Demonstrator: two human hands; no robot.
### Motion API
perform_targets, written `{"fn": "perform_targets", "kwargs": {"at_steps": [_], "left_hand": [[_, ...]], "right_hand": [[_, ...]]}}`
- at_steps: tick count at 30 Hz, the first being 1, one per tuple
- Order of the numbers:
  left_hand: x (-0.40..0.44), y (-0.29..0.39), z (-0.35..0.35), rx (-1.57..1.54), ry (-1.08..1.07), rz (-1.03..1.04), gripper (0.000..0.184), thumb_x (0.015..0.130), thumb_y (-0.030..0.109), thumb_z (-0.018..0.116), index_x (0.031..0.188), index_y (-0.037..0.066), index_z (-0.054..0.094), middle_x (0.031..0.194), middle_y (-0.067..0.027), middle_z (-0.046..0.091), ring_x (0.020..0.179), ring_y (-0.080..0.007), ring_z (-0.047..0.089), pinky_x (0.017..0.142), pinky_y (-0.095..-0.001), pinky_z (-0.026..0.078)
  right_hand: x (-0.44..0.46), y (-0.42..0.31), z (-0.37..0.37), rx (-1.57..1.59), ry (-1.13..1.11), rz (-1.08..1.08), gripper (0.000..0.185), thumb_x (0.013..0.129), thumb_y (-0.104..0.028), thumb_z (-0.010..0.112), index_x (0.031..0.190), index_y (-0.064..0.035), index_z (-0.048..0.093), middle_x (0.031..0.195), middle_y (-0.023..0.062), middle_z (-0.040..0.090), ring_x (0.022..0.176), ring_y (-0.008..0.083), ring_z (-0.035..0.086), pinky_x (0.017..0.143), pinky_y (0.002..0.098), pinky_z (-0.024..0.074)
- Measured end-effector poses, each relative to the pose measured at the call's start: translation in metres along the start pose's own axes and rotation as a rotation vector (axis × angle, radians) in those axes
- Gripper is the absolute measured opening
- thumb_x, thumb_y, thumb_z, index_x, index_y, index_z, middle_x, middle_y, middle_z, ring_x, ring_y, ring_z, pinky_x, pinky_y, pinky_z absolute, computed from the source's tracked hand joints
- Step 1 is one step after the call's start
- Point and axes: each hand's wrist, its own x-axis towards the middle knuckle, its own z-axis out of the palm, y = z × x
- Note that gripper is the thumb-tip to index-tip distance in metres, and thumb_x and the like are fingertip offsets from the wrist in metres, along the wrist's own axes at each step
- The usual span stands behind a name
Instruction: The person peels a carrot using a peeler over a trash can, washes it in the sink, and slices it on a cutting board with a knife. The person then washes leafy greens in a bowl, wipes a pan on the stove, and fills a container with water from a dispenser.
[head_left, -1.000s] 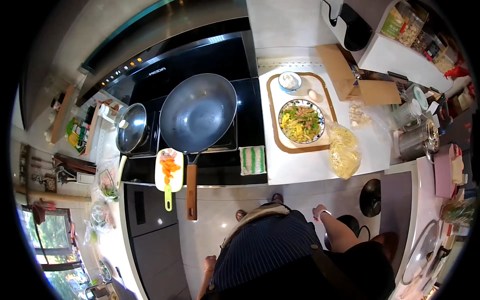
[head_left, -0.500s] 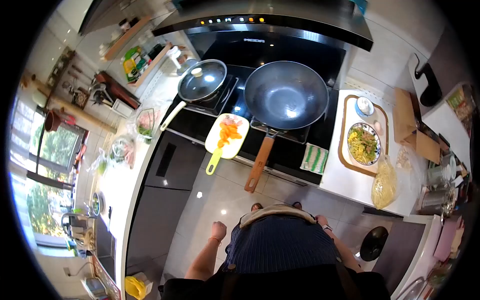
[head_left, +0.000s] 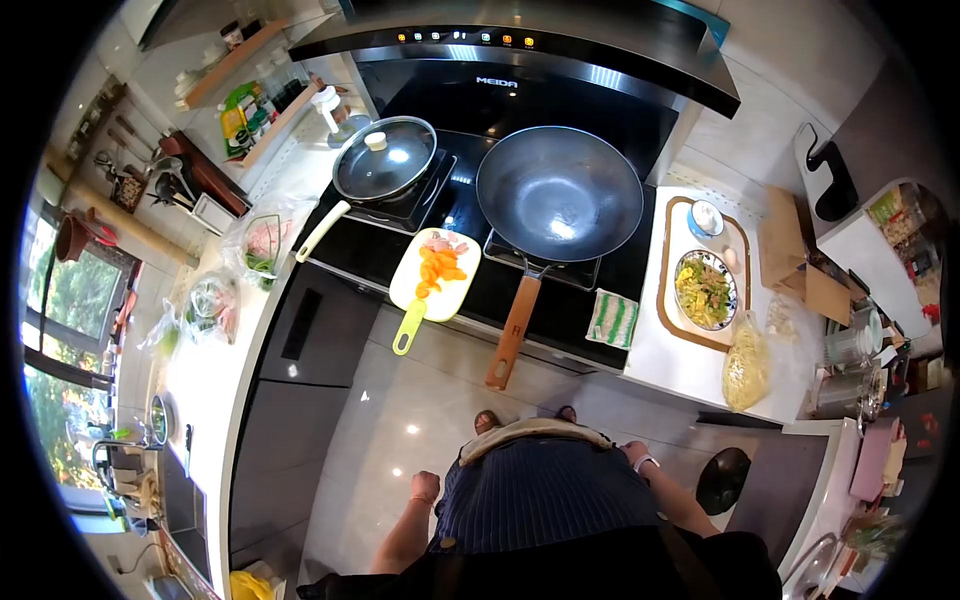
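Note:
My left hand hangs beside my body, its fingers curled in and nothing seen in it. On the other side, my right hand hangs by the apron, fingers also curled, holding nothing visible. Both hands are well apart from the stove. A dark wok with a wooden handle sits on the right burner. On the left burner stands a pan under a glass lid. Between them, a white cutting board with a green handle bears orange slices and pale pink pieces.
A folded striped cloth lies at the stove's front right. On the right counter, a tray holds a patterned bowl of chopped food, a small bowl and an egg. A yellowish bag and a cardboard box are beside it.
The view has shifted slightly, so the stove and counters sit a little further left. Both hands still hang at my sides, and nothing has been taken hold of.

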Motion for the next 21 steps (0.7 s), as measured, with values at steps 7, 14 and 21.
{"fn": "perform_targets", "kwargs": {"at_steps": [7,14,21], "left_hand": [[0.022,-0.004,0.012,-0.469,0.205,-0.207,0.019,0.074,0.016,0.053,0.073,0.003,0.066,0.074,-0.0164,0.065,0.069,-0.0294,0.064,0.063,-0.0394,0.052],[0.04,-0.023,0.028,-0.975,0.187,-0.509,0.027,0.074,0.022,0.054,0.079,-0.001,0.065,0.084,-0.0238,0.064,0.082,-0.0379,0.062,0.076,-0.0424,0.049],[0.026,-0.01,0.003,-0.787,0.068,-0.485,0.026,0.074,0.021,0.053,0.079,0.0,0.065,0.084,-0.023,0.064,0.084,-0.0375,0.062,0.078,-0.042,0.049]], "right_hand": [[0.014,-0.013,0.015,-0.119,-0.003,-0.181,0.033,0.076,-0.03,0.058,0.089,-0.0017,0.068,0.088,0.0189,0.066,0.085,0.035,0.062,0.077,0.0401,0.0479],[0.009,0.0,0.015,-0.017,-0.008,-0.052,0.033,0.078,-0.031,0.055,0.083,-0.001,0.068,0.087,0.0214,0.065,0.085,0.0368,0.062,0.078,0.0418,0.0472],[0.004,0.003,0.013,0.011,-0.012,-0.066,0.034,0.078,-0.032,0.056,0.086,-0.0005,0.068,0.086,0.0217,0.065,0.085,0.0363,0.062,0.078,0.0417,0.0471]]}}
